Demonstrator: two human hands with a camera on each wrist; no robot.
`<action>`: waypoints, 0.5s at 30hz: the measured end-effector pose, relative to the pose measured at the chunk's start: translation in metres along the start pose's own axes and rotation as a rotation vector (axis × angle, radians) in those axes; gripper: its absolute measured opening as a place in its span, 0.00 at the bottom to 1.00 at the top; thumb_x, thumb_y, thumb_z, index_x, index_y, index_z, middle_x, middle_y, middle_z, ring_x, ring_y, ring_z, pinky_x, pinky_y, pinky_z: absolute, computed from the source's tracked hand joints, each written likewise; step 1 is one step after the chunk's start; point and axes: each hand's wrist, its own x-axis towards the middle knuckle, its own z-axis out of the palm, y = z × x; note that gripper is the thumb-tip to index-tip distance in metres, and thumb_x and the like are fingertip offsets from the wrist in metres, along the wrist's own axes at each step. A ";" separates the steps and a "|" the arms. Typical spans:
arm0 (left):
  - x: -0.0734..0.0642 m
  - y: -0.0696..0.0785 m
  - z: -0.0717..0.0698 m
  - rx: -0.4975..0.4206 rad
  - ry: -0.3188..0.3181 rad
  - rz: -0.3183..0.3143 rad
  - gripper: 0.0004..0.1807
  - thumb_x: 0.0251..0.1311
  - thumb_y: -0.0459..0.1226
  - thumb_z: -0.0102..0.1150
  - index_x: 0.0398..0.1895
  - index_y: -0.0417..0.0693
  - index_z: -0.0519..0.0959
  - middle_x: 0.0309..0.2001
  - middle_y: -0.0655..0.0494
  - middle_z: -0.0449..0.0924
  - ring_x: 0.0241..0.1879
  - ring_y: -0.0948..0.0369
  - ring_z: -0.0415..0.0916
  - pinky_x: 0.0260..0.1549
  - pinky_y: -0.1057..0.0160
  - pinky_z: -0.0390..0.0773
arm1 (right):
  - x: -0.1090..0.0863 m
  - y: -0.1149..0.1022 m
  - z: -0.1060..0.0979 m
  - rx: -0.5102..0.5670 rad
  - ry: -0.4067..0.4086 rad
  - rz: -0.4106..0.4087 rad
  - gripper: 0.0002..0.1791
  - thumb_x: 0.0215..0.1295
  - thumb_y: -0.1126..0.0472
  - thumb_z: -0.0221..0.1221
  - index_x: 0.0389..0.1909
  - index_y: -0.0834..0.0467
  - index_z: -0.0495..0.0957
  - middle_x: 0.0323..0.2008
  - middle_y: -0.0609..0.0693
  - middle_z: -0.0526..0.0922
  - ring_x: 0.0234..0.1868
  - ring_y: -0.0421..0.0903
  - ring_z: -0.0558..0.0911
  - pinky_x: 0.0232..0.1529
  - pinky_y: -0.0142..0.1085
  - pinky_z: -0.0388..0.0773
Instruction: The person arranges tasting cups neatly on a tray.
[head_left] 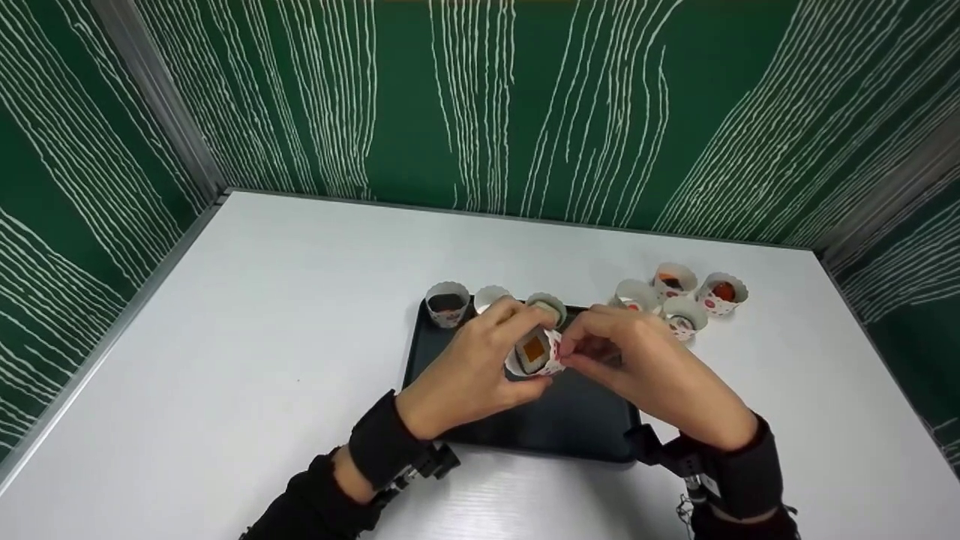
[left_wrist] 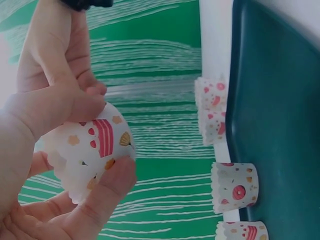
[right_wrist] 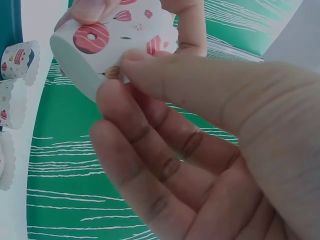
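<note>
My left hand (head_left: 465, 375) grips a paper baking cup (head_left: 556, 352) over the tray, its mouth tilted toward the head camera. Inside the cup sits a sushi roll piece (head_left: 534, 349) with white rice and an orange square centre. In the left wrist view, the cup (left_wrist: 95, 145) shows cake and flower prints between thumb and fingers. My right hand (head_left: 645, 364) pinches the cup's side from the right, near its base. The right wrist view shows thumb and forefinger at the printed wall of the cup (right_wrist: 125, 35), close to the pale bottom.
A dark tray (head_left: 547, 420) lies on the white table (head_left: 225, 360). Along its far edge stand three more baking cups, the leftmost cup (head_left: 448, 306) holding a dark piece. Several filled cups cluster right of the tray, one cup (head_left: 722, 294) with a red-orange piece. Green panels (head_left: 405, 112) surround the table.
</note>
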 end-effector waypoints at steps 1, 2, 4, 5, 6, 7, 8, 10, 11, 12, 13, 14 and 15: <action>0.000 -0.001 0.001 0.001 -0.009 -0.004 0.31 0.59 0.37 0.78 0.64 0.48 0.77 0.56 0.47 0.80 0.51 0.57 0.81 0.51 0.62 0.85 | -0.001 0.000 0.000 0.003 -0.007 0.010 0.11 0.68 0.71 0.69 0.40 0.50 0.85 0.39 0.44 0.88 0.38 0.35 0.86 0.40 0.31 0.86; -0.001 -0.002 0.001 0.002 -0.017 -0.006 0.30 0.59 0.37 0.78 0.64 0.48 0.77 0.56 0.47 0.80 0.51 0.57 0.81 0.51 0.63 0.84 | -0.001 0.001 0.000 0.007 -0.014 0.017 0.10 0.69 0.70 0.70 0.40 0.49 0.85 0.39 0.44 0.88 0.38 0.35 0.86 0.40 0.31 0.86; -0.001 -0.003 0.002 0.001 -0.031 -0.010 0.30 0.58 0.37 0.77 0.64 0.49 0.77 0.56 0.47 0.79 0.50 0.57 0.80 0.50 0.64 0.84 | -0.002 0.001 -0.001 0.015 -0.023 0.031 0.08 0.70 0.67 0.69 0.40 0.49 0.85 0.39 0.44 0.89 0.38 0.34 0.86 0.40 0.31 0.87; -0.001 -0.003 0.002 -0.002 -0.036 -0.009 0.30 0.58 0.37 0.77 0.64 0.49 0.77 0.55 0.47 0.79 0.49 0.58 0.80 0.49 0.64 0.84 | -0.003 0.001 -0.002 0.013 -0.027 0.037 0.08 0.71 0.66 0.69 0.41 0.48 0.85 0.39 0.43 0.88 0.37 0.34 0.86 0.40 0.31 0.86; -0.002 -0.004 0.002 -0.004 -0.040 -0.009 0.30 0.58 0.37 0.76 0.63 0.49 0.77 0.55 0.48 0.79 0.49 0.58 0.80 0.48 0.65 0.83 | -0.004 0.001 -0.003 0.015 -0.027 0.041 0.07 0.71 0.65 0.69 0.41 0.48 0.86 0.38 0.42 0.88 0.37 0.34 0.86 0.39 0.31 0.86; -0.002 -0.005 0.002 -0.005 -0.043 -0.008 0.29 0.58 0.36 0.76 0.63 0.49 0.77 0.55 0.48 0.79 0.49 0.58 0.79 0.48 0.65 0.83 | -0.005 0.000 -0.005 0.014 -0.024 0.047 0.07 0.71 0.64 0.69 0.41 0.47 0.86 0.38 0.41 0.88 0.36 0.34 0.86 0.39 0.31 0.86; -0.002 -0.005 0.002 -0.009 -0.044 -0.006 0.29 0.57 0.36 0.76 0.63 0.48 0.77 0.54 0.49 0.79 0.48 0.58 0.79 0.47 0.66 0.83 | -0.005 0.000 -0.007 0.010 -0.017 0.049 0.06 0.72 0.64 0.69 0.41 0.47 0.86 0.37 0.41 0.88 0.36 0.33 0.86 0.39 0.31 0.86; -0.002 -0.006 0.002 -0.011 -0.050 -0.006 0.29 0.57 0.36 0.76 0.63 0.49 0.77 0.53 0.50 0.78 0.47 0.59 0.79 0.45 0.67 0.83 | -0.008 -0.001 -0.011 -0.010 0.009 0.049 0.08 0.71 0.65 0.69 0.41 0.47 0.86 0.36 0.38 0.87 0.35 0.32 0.85 0.38 0.31 0.85; -0.002 -0.006 0.002 -0.011 -0.053 -0.008 0.29 0.57 0.36 0.76 0.63 0.49 0.77 0.53 0.50 0.78 0.47 0.59 0.79 0.45 0.67 0.83 | -0.009 -0.002 -0.013 -0.017 0.024 0.045 0.08 0.71 0.65 0.70 0.41 0.47 0.86 0.37 0.37 0.87 0.35 0.32 0.85 0.38 0.30 0.85; -0.002 -0.007 0.003 -0.008 -0.056 -0.010 0.29 0.57 0.36 0.76 0.62 0.50 0.77 0.53 0.50 0.78 0.48 0.59 0.79 0.45 0.67 0.83 | -0.011 -0.003 -0.015 -0.021 0.040 0.038 0.08 0.71 0.65 0.70 0.41 0.47 0.86 0.37 0.36 0.87 0.35 0.32 0.85 0.39 0.30 0.85; -0.002 -0.007 0.002 -0.004 -0.059 -0.012 0.29 0.57 0.36 0.76 0.63 0.50 0.77 0.53 0.50 0.78 0.48 0.59 0.79 0.45 0.67 0.83 | -0.012 -0.004 -0.018 -0.029 0.058 0.031 0.09 0.70 0.65 0.70 0.41 0.47 0.86 0.36 0.35 0.87 0.35 0.32 0.85 0.38 0.30 0.85; -0.002 -0.007 0.002 -0.002 -0.063 -0.014 0.29 0.57 0.37 0.76 0.63 0.50 0.77 0.54 0.50 0.78 0.48 0.59 0.79 0.45 0.67 0.83 | -0.014 -0.005 -0.020 -0.039 0.074 0.021 0.09 0.70 0.65 0.70 0.41 0.46 0.86 0.37 0.34 0.86 0.35 0.32 0.86 0.38 0.30 0.85; -0.002 -0.008 0.003 0.000 -0.069 -0.017 0.30 0.57 0.37 0.76 0.63 0.50 0.77 0.54 0.50 0.78 0.49 0.59 0.80 0.45 0.67 0.84 | -0.016 -0.007 -0.022 -0.049 0.091 0.014 0.09 0.70 0.65 0.70 0.42 0.45 0.86 0.37 0.33 0.86 0.36 0.32 0.86 0.39 0.29 0.85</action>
